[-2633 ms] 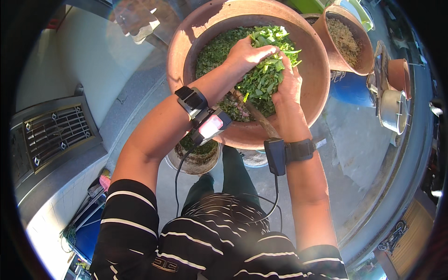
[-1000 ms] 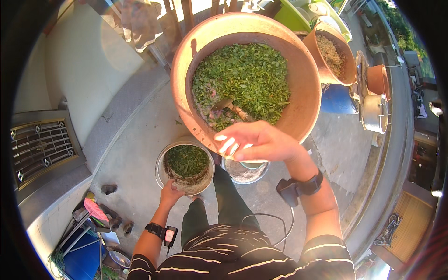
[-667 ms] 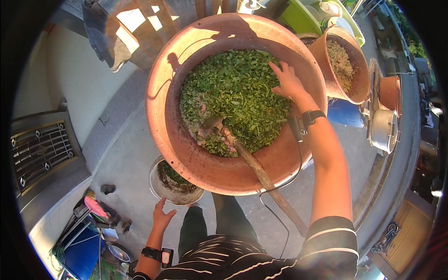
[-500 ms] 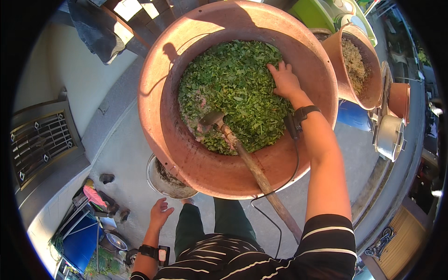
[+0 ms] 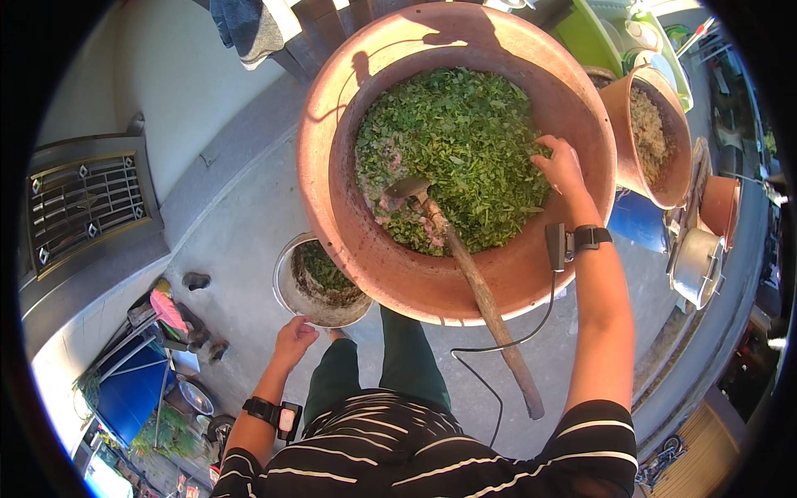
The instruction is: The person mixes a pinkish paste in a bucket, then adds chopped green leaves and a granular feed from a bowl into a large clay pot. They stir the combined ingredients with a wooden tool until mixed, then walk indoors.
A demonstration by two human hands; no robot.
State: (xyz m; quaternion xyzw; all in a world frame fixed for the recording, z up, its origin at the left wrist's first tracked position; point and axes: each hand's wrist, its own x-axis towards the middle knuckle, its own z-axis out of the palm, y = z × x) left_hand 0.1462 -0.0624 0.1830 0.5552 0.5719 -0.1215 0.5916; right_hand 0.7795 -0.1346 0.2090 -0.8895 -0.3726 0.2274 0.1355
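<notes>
A wide clay-coloured basin (image 5: 465,295) holds a heap of chopped green leaves (image 5: 465,158), with a pinkish mash showing at its left side. Against the basin's right inner wall, my right hand (image 5: 562,166) is at the edge of the leaves, fingers bent and apart, gripping nothing I can see. A long wooden-handled tool (image 5: 481,299) with a dark metal head leans over the near rim, its head resting in the mix. My left hand (image 5: 295,342) hangs beside the near rim of a metal pail (image 5: 286,295), loosely curled and empty. Some greens and dark residue lie in the pail.
At the right stand a clay-coloured tub (image 5: 618,116) of pale crumbly stuff, a metal pot (image 5: 696,264) and a green bin (image 5: 585,37). A black cable (image 5: 506,344) runs from my right wrist across the tool handle. Grey cloth (image 5: 249,33) hangs at the upper left.
My right hand has drawn back rightward from the leaves toward the basin wall, its fingers more bent. My left hand has risen toward the pail, and the view has shifted left.
</notes>
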